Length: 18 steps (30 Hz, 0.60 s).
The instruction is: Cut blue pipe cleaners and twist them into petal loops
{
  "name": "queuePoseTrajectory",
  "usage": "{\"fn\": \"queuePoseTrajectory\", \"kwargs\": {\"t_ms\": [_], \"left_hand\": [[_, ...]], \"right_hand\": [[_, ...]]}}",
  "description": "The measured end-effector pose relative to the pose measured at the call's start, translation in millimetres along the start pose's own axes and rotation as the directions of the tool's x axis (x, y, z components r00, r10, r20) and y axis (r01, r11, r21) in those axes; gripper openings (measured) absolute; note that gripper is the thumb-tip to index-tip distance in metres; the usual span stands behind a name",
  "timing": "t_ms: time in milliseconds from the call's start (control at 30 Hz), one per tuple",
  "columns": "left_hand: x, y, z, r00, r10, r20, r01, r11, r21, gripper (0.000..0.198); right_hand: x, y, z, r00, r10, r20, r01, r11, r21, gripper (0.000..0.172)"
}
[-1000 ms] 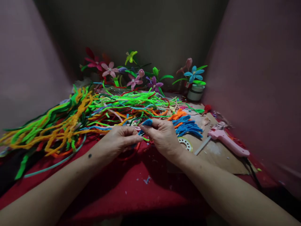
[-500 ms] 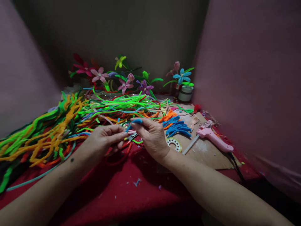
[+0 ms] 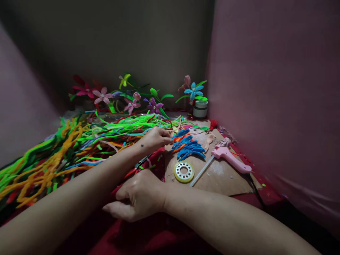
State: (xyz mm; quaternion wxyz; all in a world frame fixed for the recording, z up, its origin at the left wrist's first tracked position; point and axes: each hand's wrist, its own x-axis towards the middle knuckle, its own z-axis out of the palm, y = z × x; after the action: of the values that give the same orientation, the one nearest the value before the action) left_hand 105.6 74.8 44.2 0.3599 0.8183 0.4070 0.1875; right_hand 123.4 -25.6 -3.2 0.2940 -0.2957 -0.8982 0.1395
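Note:
My left hand [image 3: 158,137] reaches over the board with its fingertips pinched at the near end of a blue pipe-cleaner petal [image 3: 182,133]. That petal lies across the orange petals [image 3: 188,132], just above several other blue petals [image 3: 191,149]. My right hand [image 3: 142,196] hovers lower, over the front of the red cloth, with its thumb and forefinger apart and nothing visible between them. Behind the right hand is a pair of scissors [image 3: 141,162] with red handles, partly hidden by my left forearm.
Loose pipe cleaners [image 3: 53,152] in green, orange and other colours spread over the left. On the cardboard [image 3: 225,186] lie a yellow-rimmed tape roll [image 3: 184,171] and a pink glue gun [image 3: 232,157]. Pipe-cleaner flowers [image 3: 102,95] and a white jar [image 3: 200,108] stand behind.
My left hand has moved right to the petal pile with the blue petal. My right hand has let go of it and drawn back toward me. The view has shifted slightly.

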Motion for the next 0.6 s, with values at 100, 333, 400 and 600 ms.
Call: {"fn": "queuePoseTrajectory", "kwargs": {"t_ms": [100, 333, 400, 600], "left_hand": [[12.3, -8.1, 10.4, 1.000, 0.016, -0.006, -0.016, 1.000, 0.026, 0.029], [-32.5, -9.1, -40.3, 0.957, -0.017, -0.288, 0.017, 1.000, -0.003, 0.030], [-53.3, -14.0, -57.3, 0.931, -0.083, -0.356, 0.082, 0.996, -0.017, 0.029], [-98.5, -53.8, -88.4, 0.900, -0.220, -0.377, 0.221, 0.974, -0.041, 0.029]], "right_hand": [[0.1, -2.6, -2.3, 0.997, 0.035, 0.064, -0.035, 0.999, -0.002, 0.036], [-2.2, -7.2, -3.0, 0.996, 0.028, 0.089, -0.027, 0.999, -0.017, 0.038], [-4.4, -9.5, -1.1, 0.998, -0.020, 0.066, 0.022, 1.000, -0.023, 0.036], [-9.9, -13.1, 8.5, 0.986, -0.164, 0.008, 0.164, 0.984, -0.072, 0.036]]}}
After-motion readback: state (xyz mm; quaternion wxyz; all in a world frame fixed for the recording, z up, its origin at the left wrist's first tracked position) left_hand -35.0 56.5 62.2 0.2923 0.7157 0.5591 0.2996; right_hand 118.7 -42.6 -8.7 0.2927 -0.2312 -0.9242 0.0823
